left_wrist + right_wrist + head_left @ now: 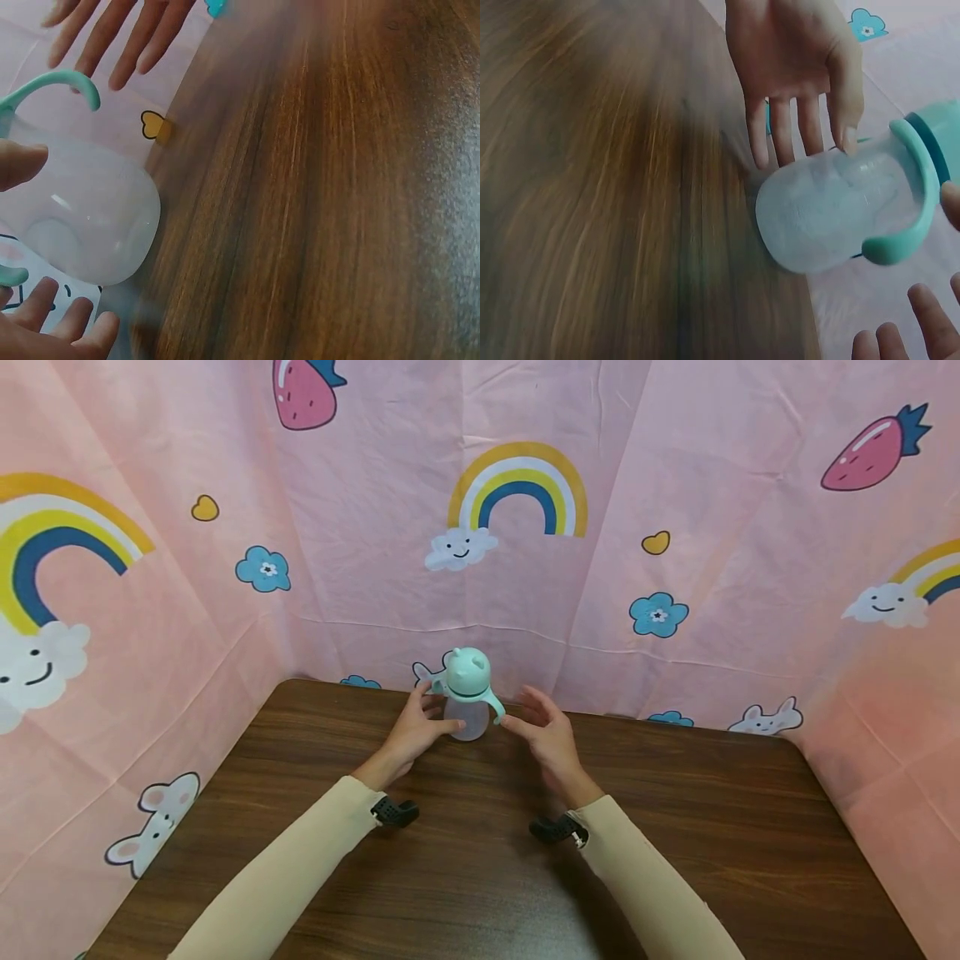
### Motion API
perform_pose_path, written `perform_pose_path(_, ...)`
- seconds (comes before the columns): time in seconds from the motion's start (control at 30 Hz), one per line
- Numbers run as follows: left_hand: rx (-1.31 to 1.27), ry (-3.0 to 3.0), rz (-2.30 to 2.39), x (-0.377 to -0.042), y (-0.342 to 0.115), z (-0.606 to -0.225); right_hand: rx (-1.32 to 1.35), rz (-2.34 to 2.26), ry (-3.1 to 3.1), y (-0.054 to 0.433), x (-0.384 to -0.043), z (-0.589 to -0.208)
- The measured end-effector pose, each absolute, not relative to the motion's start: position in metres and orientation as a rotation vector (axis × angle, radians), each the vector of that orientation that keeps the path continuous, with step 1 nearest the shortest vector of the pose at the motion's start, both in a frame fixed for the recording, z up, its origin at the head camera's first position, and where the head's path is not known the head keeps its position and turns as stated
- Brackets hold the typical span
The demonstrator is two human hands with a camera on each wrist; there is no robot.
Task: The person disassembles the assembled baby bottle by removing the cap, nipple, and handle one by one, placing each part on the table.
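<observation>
A sippy bottle (467, 718) with a clear frosted body, a mint-green lid (468, 672) and two curved green handles stands upright near the table's back edge. My left hand (415, 727) is beside its left side, with the thumb over the front of the body and the other fingers spread near the left handle. In the right wrist view, the left hand's fingers (780, 127) are nearly straight. My right hand (551, 739) is at the other side, its thumb tip close to the right handle (497, 705) and its fingers loosely extended, holding nothing.
The dark brown wooden table (465, 868) extends toward me and to both sides. A pink printed cloth (517, 602) hangs behind the table and along its sides, right by the bottle. Black straps (395, 812) are around both wrists.
</observation>
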State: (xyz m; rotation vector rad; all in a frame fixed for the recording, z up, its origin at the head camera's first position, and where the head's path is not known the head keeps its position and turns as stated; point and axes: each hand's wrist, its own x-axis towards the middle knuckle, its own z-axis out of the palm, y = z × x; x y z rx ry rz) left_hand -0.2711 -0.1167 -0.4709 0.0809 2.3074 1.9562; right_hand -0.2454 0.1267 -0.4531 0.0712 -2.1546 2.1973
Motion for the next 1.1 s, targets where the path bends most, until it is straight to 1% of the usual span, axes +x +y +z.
perform_pose_path(0.37, 0.046, 2.267, 2.041, -0.274, -0.112, -0.469, 0.057, 2.140, -2.168, 0.102, -0.250, -0.453)
perform_pose_path(0.53, 0.071, 2.234, 2.079, -0.274, -0.112, -0.470, 0.065, 2.154, -2.132, 0.097, -0.250, -0.455)
perform_pose_path(1.1, 0.080, 2.218, 2.111, -0.274, -0.110, -0.471, -0.025, 2.417, -2.002, 0.095, -0.253, -0.465)
